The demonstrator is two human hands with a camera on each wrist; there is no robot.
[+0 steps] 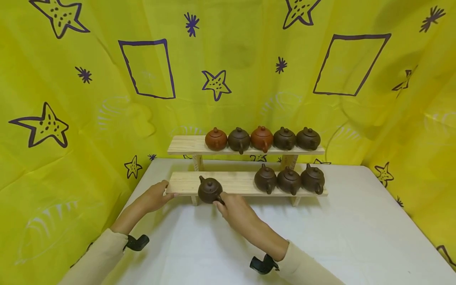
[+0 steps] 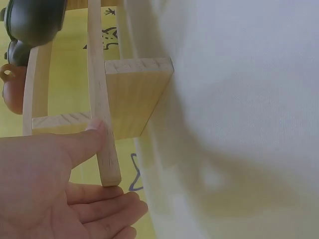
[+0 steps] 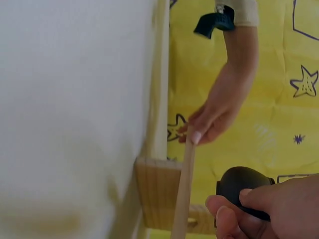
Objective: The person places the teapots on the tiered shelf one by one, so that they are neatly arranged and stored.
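A dark brown teapot [image 1: 210,190] overlaps the front edge of the lower board in the head view, its spout pointing up and away. My right hand [image 1: 238,213] pinches it by the handle at its near right side. Whether its base touches the wood cannot be seen. My left hand [image 1: 156,196] grips the left end of the two-tier wooden stand [image 1: 185,183]. In the left wrist view, its thumb [image 2: 94,128] lies against the board and the other fingers are around the end. That same left hand [image 3: 219,112] also appears in the right wrist view.
Several dark teapots [image 1: 289,180] stand at the right of the lower board. On the upper board [image 1: 189,143], a row mixes reddish teapots [image 1: 261,138] and dark ones [image 1: 239,140]. The stand is on a white-covered table [image 1: 342,237], with a patterned yellow curtain [image 1: 246,47] around it.
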